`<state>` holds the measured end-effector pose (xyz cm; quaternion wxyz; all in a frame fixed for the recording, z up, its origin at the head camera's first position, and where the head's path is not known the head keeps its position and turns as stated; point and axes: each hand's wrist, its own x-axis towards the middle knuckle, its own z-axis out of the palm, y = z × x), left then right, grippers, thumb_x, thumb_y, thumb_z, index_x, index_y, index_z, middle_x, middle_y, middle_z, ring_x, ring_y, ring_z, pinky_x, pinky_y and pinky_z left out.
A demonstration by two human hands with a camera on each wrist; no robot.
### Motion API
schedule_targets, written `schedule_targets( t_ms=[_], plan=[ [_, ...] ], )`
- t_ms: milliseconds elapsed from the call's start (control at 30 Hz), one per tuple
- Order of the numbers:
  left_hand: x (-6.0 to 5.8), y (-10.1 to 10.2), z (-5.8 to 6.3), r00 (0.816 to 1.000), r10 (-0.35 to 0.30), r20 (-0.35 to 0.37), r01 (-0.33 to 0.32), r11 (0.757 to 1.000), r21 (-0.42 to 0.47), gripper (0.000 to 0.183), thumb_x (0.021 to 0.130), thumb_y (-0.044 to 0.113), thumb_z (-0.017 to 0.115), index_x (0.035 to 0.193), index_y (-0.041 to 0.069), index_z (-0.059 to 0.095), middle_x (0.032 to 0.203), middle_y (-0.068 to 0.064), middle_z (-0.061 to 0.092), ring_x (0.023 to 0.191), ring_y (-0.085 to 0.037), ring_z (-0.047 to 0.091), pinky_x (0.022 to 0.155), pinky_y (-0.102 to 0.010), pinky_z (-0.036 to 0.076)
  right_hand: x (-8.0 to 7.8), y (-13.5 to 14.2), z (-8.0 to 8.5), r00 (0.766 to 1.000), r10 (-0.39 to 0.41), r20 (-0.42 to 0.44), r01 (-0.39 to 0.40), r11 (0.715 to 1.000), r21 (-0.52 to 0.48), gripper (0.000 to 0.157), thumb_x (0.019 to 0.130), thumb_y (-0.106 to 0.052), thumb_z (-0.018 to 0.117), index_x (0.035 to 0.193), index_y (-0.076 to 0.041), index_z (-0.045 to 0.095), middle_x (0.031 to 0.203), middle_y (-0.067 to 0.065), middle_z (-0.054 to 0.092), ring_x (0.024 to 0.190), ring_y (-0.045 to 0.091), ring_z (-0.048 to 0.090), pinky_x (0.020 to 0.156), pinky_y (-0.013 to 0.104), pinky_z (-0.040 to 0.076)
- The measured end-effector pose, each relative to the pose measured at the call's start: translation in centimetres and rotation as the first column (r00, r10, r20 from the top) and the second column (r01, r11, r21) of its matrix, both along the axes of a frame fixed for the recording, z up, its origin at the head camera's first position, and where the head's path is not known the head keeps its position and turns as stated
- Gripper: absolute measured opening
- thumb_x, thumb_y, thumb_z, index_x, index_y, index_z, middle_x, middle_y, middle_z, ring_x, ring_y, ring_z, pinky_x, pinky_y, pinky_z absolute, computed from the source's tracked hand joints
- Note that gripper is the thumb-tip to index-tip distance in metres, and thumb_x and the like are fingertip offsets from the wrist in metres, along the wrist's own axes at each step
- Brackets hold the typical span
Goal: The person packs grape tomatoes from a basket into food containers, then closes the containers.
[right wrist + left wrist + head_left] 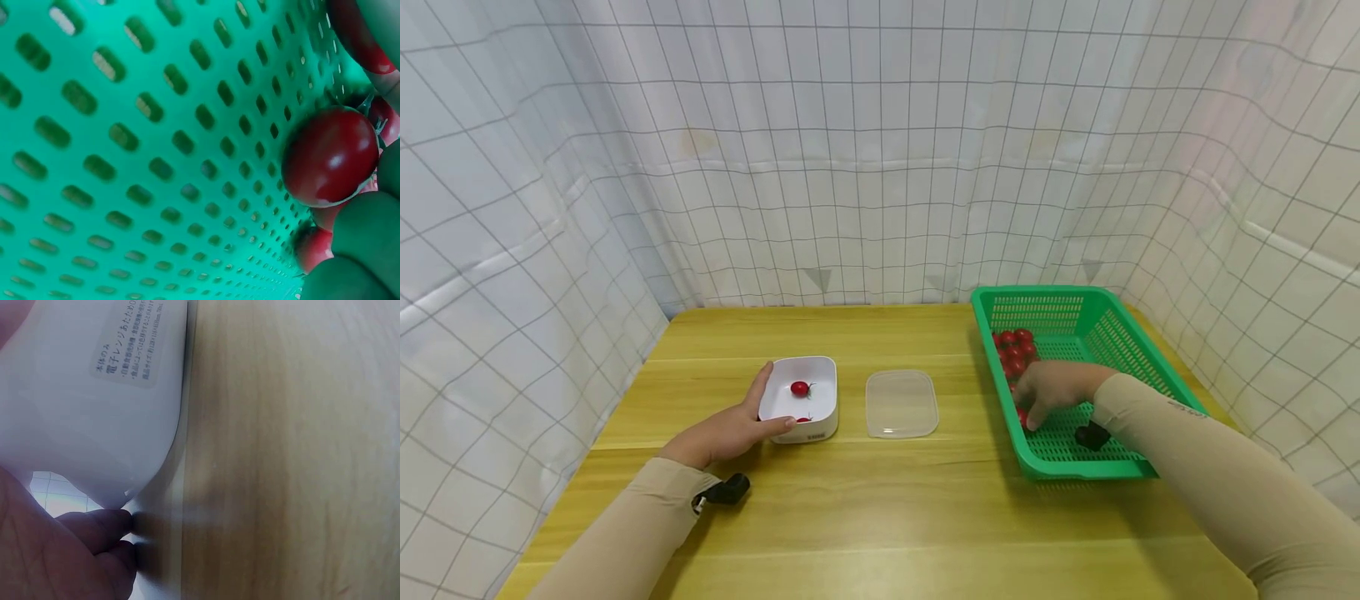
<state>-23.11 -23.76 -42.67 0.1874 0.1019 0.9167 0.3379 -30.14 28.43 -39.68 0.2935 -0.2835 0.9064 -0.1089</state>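
Low on the left of the head view, my left hand holds a white square container by its near left corner. The thumb lies over the near rim and the fingers along the left wall. Inside are red cherry tomatoes, one partly hidden by the near wall. My right hand reaches into a green basket, among cherry tomatoes along its left side. In the right wrist view, curled fingers touch or nearly touch a cherry tomato; whether one is pinched cannot be told.
A translucent square lid lies flat on the wooden table between container and basket. Printed text marks a label on the container's wall. White gridded curtains hang behind the table and at both sides.
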Motion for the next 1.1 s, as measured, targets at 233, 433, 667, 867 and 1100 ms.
schedule_targets(
  t_ms=[233,433,667,867,1100],
  plan=[
    [0.0,-0.1,-0.1,1.0,0.001,0.012,-0.001,1.0,0.013,0.117,0.099,0.06,0.063,0.166,0.018,-0.022,0.17,-0.035,0.015,0.151,-0.054,0.035,0.123,-0.067,0.03,0.2,0.0,0.1,0.999,-0.032,0.014,0.032,0.999,-0.007,0.046,0.088,-0.023,0.086,0.128,-0.004,0.074,0.125,0.008,0.075,0.116,0.029,0.07,0.098,0.05,0.059],
    [0.0,-0.2,-0.2,1.0,0.001,0.006,-0.001,1.0,0.023,0.118,0.098,0.06,0.064,0.166,0.017,-0.022,0.169,-0.036,0.018,0.15,-0.053,0.037,0.123,-0.065,0.031,0.2,0.0,0.4,0.999,-0.032,0.009,0.032,0.999,-0.021,0.041,0.087,-0.022,0.086,0.123,-0.006,0.076,0.12,0.005,0.077,0.112,0.025,0.071,0.096,0.049,0.06],
    [0.1,-0.3,-0.2,1.0,-0.001,0.004,0.001,0.999,0.034,0.117,0.099,0.058,0.064,0.166,0.018,-0.022,0.168,-0.037,0.023,0.148,-0.051,0.041,0.122,-0.064,0.032,0.1,0.2,1.1,0.999,0.007,-0.037,-0.008,1.0,-0.009,0.032,0.086,-0.022,0.085,0.116,-0.013,0.079,0.116,-0.002,0.077,0.109,0.02,0.069,0.095,0.048,0.059],
    [0.3,-0.3,-0.2,1.0,-0.001,0.003,0.001,0.999,0.039,0.118,0.098,0.059,0.064,0.166,0.017,-0.022,0.169,-0.036,0.02,0.149,-0.053,0.038,0.123,-0.064,0.031,0.0,1.0,2.9,0.996,-0.012,-0.093,0.013,1.0,0.01,0.036,0.086,-0.027,0.082,0.121,-0.017,0.078,0.13,0.002,0.073,0.127,0.035,0.063,0.101,0.055,0.055],
    [0.1,-0.3,-0.4,1.0,-0.008,0.011,0.007,0.998,0.061,0.117,0.099,0.058,0.064,0.166,0.018,-0.024,0.173,-0.033,0.009,0.153,-0.054,0.031,0.123,-0.066,0.03,-0.3,1.9,6.2,0.984,-0.088,-0.154,0.082,0.996,-0.044,0.039,0.085,-0.029,0.084,0.122,-0.017,0.078,0.082,-0.006,0.059,0.077,0.016,0.053,0.069,0.035,0.048]
  ],
)
